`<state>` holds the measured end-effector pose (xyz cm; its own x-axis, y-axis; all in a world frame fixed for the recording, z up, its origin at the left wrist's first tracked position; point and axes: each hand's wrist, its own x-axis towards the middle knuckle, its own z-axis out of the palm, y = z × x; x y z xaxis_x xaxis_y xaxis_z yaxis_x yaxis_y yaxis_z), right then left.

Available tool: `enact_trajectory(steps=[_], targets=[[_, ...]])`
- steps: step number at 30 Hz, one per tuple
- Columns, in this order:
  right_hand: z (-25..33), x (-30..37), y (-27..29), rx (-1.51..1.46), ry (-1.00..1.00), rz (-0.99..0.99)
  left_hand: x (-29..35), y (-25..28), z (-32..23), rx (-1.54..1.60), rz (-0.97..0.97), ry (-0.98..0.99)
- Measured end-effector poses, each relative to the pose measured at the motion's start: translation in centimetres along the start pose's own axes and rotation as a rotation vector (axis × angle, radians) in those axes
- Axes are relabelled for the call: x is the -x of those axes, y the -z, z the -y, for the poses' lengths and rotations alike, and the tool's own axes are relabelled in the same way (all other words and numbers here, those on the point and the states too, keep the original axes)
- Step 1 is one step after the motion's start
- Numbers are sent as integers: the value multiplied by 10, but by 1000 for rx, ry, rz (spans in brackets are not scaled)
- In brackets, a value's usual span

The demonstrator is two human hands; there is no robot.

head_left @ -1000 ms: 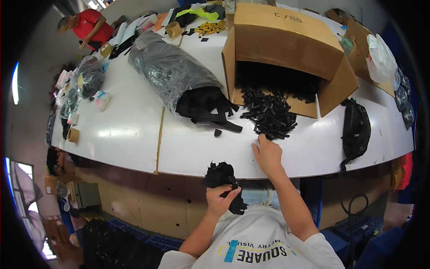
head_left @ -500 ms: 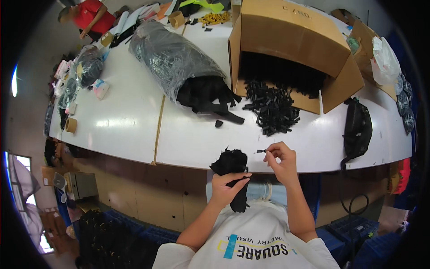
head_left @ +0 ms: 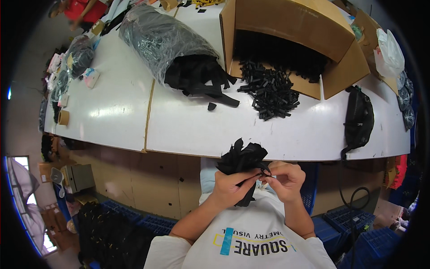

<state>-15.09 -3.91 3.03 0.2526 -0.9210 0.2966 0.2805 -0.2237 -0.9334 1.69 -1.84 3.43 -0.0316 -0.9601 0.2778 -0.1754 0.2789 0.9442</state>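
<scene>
My left hand [head_left: 229, 186] is closed around a bundle of black fabric strips [head_left: 242, 157], whose loose ends fan out above the fingers and hang below them. With its thumb and fingers pinched, my right hand [head_left: 286, 178] meets the left fingertips at the bundle's right side. The small black piece seen earlier in the right fingers is mostly hidden there; a thin black strip end shows between the two hands. Beyond them on the white table [head_left: 192, 130] lies a heap of small black pieces [head_left: 274, 96], spilling from an open cardboard box [head_left: 286, 22].
A clear plastic bag [head_left: 154, 40] of black strips [head_left: 195, 78] lies left of the box. A black pouch [head_left: 359, 119] sits at the right, near a black cable [head_left: 341, 179]. Tape roll [head_left: 63, 117] stands far left. Blue crates [head_left: 349, 219] are below; another person [head_left: 85, 11] stands far left.
My right hand has moved left and down with the small black piece, and now touches the left fingertips. The strip bundle has turned and spread. The whole view has shifted slightly.
</scene>
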Motion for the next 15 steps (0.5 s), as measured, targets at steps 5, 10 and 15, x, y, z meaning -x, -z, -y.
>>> enact_trajectory(steps=[5,10,15], targets=[[2,-4,3,204,105,57,-1,-2,-2,-42,0,-36],[7,0,-1,226,32,5,-2,-1,-6,-73,29,-65],[15,-2,-2,289,28,-19,-1,1,-11,-88,65,-36]])
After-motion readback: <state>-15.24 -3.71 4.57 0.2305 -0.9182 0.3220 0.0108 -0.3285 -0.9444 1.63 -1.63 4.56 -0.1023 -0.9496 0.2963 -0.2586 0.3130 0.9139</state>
